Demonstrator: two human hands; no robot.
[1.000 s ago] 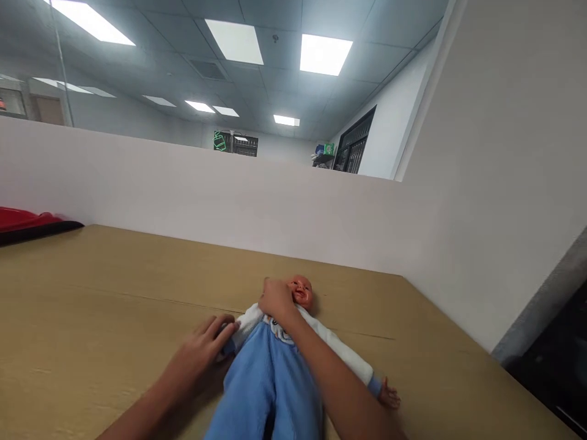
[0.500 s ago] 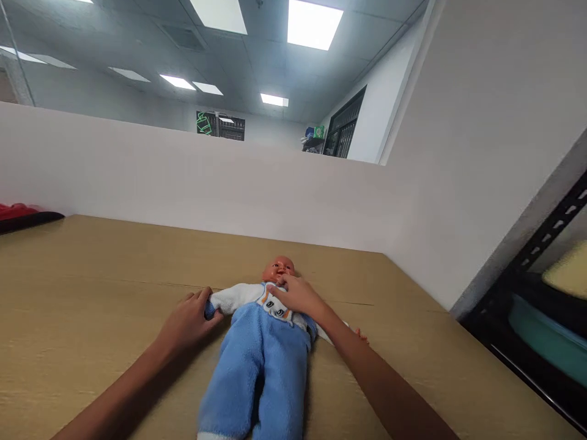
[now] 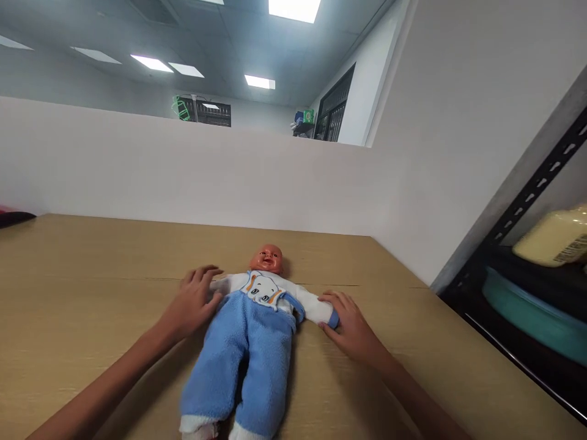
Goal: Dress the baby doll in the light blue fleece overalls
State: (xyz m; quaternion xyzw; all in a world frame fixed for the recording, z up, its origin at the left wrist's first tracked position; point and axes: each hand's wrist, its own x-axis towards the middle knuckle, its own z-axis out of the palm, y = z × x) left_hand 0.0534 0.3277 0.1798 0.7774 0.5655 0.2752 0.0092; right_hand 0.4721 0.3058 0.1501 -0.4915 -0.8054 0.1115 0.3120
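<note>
A baby doll (image 3: 257,330) in blue fleece overalls and a white top lies face up on the wooden table (image 3: 92,287), head pointing away from me. My left hand (image 3: 192,299) lies over the doll's arm on the left side, fingers curled around the sleeve end, which is hidden beneath it. Over on the other side, my right hand (image 3: 351,324) clasps the blue cuff of the doll's other arm between thumb and fingers. Both doll arms are stretched out sideways.
A white partition wall (image 3: 183,171) runs along the table's far edge and right side. At the right stands a black metal shelf (image 3: 518,226) holding a teal tub (image 3: 532,311) and a yellowish package (image 3: 550,238). A dark red object (image 3: 11,216) sits at the far left.
My right hand left the doll's chest and neck and went out to its arm on the right side. The doll's arms are now spread flat. The view shifted down and right.
</note>
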